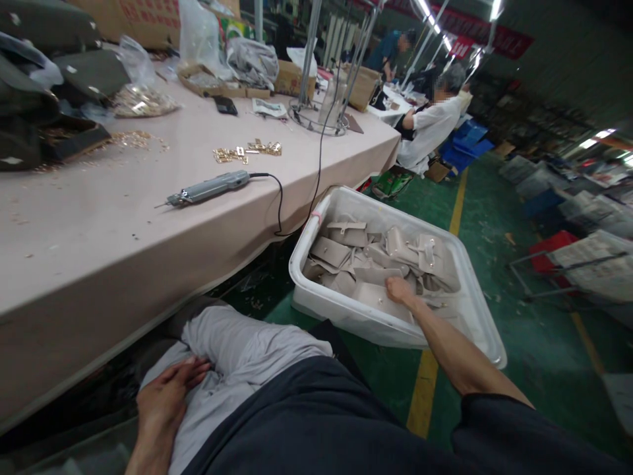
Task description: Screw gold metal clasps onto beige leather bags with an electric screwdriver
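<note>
Beige bags (373,274), heaped in white tub (346,318).
Right hand (399,290) curled against one, grip unclear; left hand (173,386) loosely open, seemingly empty, on thigh (247,343). Risk: overlapping flaps could snag if pulled.

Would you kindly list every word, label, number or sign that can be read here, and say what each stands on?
None reads clearly enough to quote.
Cardboard box, back left of the table: red characters, too blurred.
Red banner, overhead: pale characters, too blurred.
Small red sign, near the banner: pale marks, too blurred.
</note>
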{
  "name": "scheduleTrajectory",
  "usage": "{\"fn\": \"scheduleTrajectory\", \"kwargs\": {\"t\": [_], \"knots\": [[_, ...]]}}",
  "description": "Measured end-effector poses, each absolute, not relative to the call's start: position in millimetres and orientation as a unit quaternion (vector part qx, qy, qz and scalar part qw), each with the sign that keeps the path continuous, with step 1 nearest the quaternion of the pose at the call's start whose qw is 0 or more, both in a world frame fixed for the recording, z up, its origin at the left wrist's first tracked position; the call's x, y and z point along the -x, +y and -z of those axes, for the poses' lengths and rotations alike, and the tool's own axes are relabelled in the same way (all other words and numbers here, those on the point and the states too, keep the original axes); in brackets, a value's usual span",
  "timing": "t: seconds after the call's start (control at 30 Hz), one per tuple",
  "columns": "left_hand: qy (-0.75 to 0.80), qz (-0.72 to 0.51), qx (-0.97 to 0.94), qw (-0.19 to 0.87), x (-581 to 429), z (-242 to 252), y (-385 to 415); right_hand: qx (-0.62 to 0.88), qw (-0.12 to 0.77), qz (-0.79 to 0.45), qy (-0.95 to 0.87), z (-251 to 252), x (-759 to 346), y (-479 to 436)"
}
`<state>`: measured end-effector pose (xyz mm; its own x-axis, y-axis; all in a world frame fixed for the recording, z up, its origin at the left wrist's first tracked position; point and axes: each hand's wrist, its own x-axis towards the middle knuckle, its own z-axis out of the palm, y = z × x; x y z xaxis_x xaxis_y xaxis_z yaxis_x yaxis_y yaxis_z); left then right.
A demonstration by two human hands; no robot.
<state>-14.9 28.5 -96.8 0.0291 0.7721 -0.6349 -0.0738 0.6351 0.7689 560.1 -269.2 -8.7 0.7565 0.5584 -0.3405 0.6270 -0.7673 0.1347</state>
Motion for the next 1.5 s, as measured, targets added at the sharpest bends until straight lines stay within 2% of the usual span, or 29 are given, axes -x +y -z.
{"fn": "scheduleTrajectory", "kwargs": {"t": [0.17,0.33,0.4,0.5,0.6,0.67,0.77,0.83,0.97,1.1,1.2,1.27,1.37,1.43,1.5], "knots": [[0.626,-0.312,-0.278,0.658,11.8,90.2,28.6,-0.917,0.141,0.123,0.353,-32.5,-570.3,-269.1],[0.608,-0.278,-0.317,0.673,0.7,80.1,28.2,-0.912,0.103,0.067,0.391,-101.7,-568.9,-261.9],[0.569,-0.272,-0.347,0.694,-10.3,68.1,28.3,-0.907,0.040,0.033,0.418,-136.5,-555.3,-253.4],[0.491,-0.254,-0.379,0.742,-31.7,34.5,29.9,-0.857,-0.100,0.011,0.505,-184.2,-512.4,-231.2],[0.392,-0.258,-0.384,0.795,-47.3,-10.5,33.2,-0.773,-0.192,0.064,0.602,-206.2,-449.3,-198.6],[0.314,-0.265,-0.377,0.830,-47.4,-36.8,34.5,-0.711,-0.209,0.145,0.655,-199.3,-404.4,-173.2],[0.243,-0.287,-0.380,0.845,-30.2,-57.0,29.6,-0.616,-0.207,0.245,0.719,-163.2,-343.7,-134.7],[0.262,-0.310,-0.418,0.813,-12.3,-55.8,20.1,-0.571,-0.196,0.287,0.744,-134.7,-312.2,-111.9],[0.395,-0.368,-0.428,0.725,19.5,-34.8,-3.9,-0.533,-0.162,0.324,0.765,-101.2,-275.8,-74.2],[0.474,-0.420,-0.382,0.673,46.1,-21.7,-12.6,-0.491,-0.139,0.321,0.798,-100.9,-254.1,-46.6],[0.490,-0.444,-0.390,0.641,71.2,-22.6,-11.4,-0.446,-0.157,0.320,0.821,-104.3,-232.3,-32.9],[0.493,-0.451,-0.410,0.621,87.4,-23.9,-12.9,-0.435,-0.226,0.285,0.824,-104.3,-217.1,-23.8],[0.515,-0.443,-0.448,0.580,102.8,-21.4,-20.6,-0.459,-0.335,0.160,0.807,-98.3,-197.5,-7.5],[0.531,-0.439,-0.468,0.553,106.5,-16.7,-27.3,-0.458,-0.326,0.120,0.818,-88.1,-186.6,2.1],[0.544,-0.431,-0.478,0.538,108.0,-12.3,-34.1,-0.439,-0.278,0.137,0.843,-72.9,-177.1,6.7]]}}
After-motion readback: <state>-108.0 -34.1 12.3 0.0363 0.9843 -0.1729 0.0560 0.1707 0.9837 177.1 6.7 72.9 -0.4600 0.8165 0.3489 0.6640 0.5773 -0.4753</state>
